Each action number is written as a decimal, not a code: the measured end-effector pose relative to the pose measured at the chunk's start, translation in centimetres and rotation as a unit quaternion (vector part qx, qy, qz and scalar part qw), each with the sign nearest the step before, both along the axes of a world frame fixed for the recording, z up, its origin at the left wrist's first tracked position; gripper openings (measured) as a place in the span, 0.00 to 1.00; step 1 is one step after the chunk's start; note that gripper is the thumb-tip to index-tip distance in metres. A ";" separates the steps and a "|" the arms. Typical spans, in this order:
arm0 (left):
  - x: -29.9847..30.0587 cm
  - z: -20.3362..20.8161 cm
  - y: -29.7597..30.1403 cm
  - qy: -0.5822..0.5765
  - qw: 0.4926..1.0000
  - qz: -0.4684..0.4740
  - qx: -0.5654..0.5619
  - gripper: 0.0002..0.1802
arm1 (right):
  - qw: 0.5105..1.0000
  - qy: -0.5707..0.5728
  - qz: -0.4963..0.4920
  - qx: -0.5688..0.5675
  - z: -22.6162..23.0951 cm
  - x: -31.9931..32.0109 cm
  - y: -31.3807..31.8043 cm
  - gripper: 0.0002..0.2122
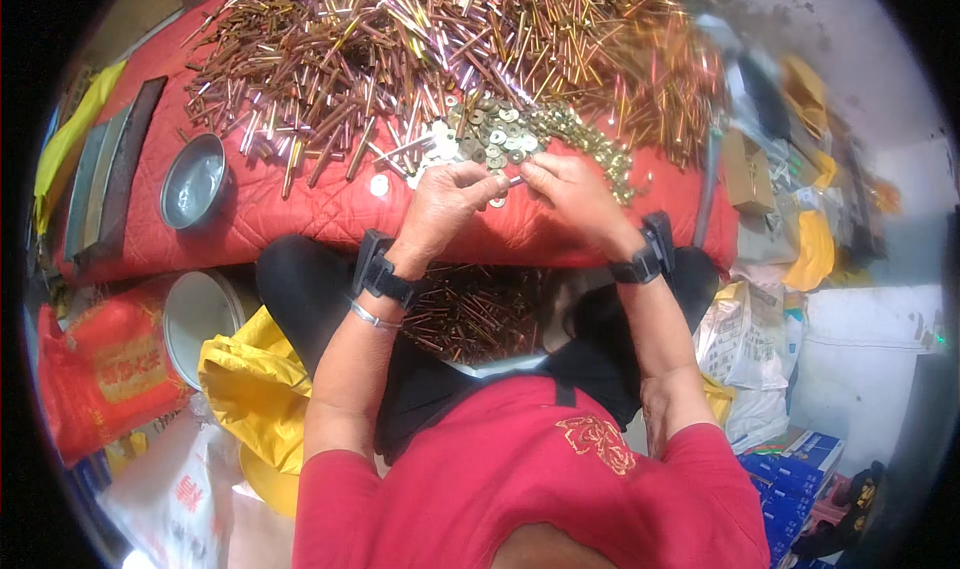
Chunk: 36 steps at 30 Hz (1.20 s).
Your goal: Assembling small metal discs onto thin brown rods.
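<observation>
My left hand point(450, 204) and my right hand point(575, 194) meet over the near edge of the red quilted cover point(330, 224). Both have thumb and fingers pinched on a short stretch of thin metal rod point(516, 181) between them; the fingers hide most of it. Just beyond my fingertips lies a heap of flat round washers point(495, 129). Small brass-coloured nuts point(605, 164) spread out by my right hand. A white round disc point(379, 185) sits alone to the left of my left hand.
A big pile of coppery metal rods point(400, 59) covers the far side. A metal bowl point(195, 184) stands at the left. More rods point(470, 314) lie below the edge, between my knees. A yellow bag point(255, 389) and a white bucket point(200, 329) are at lower left.
</observation>
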State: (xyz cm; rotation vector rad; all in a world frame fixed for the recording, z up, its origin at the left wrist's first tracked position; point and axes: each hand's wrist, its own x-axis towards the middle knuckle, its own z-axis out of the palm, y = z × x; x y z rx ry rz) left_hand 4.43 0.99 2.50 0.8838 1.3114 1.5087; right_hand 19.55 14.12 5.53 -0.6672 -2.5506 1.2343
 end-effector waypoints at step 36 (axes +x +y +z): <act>-0.8 -1.7 0.0 -0.228 0.971 -0.070 -0.004 0.12 | 0.991 0.067 -0.105 -0.051 1.0 -1.0 -0.8 0.07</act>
